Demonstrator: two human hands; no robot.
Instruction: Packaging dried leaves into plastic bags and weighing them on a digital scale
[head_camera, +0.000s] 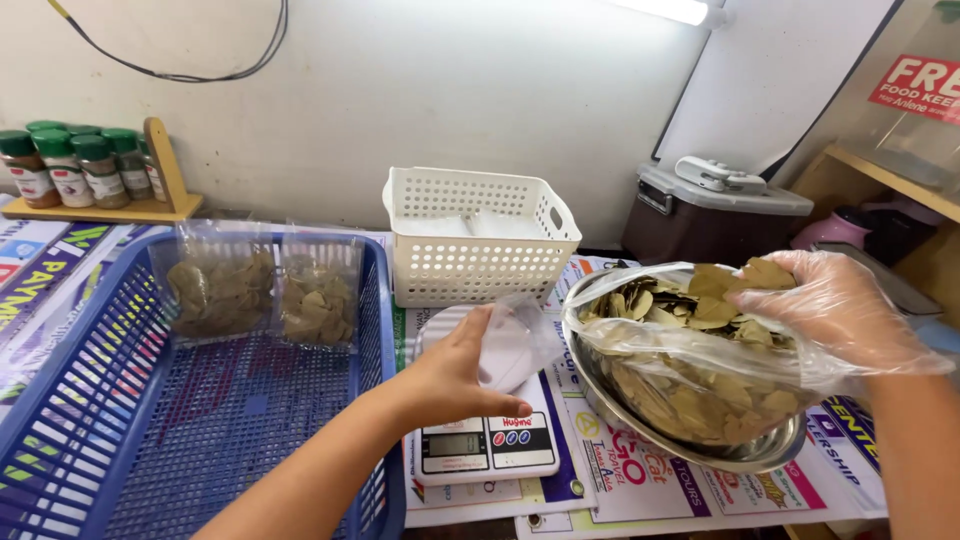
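Over the small scale (487, 445), the bare left hand (455, 375) pinches an empty clear bag (515, 340); the gloved right hand (835, 300) closes on dried leaves (700, 295) above the steel bowl (745, 455), with 2 filled packets (260, 290) in the blue basket (200, 420)

Just below the left hand's (455, 375) fingertips (515, 407), a small grey screen (453, 444) sits on the white scale. Its fingers pinch an empty clear pouch (515, 340). Well left of them, two clear leaf-filled packets (262, 290) stand in the blue basket. Far beyond, white-and-red labels wrap green-capped jars (70, 170). Above the gloved right hand's (835, 305) fingers hangs a red sign (915, 85).
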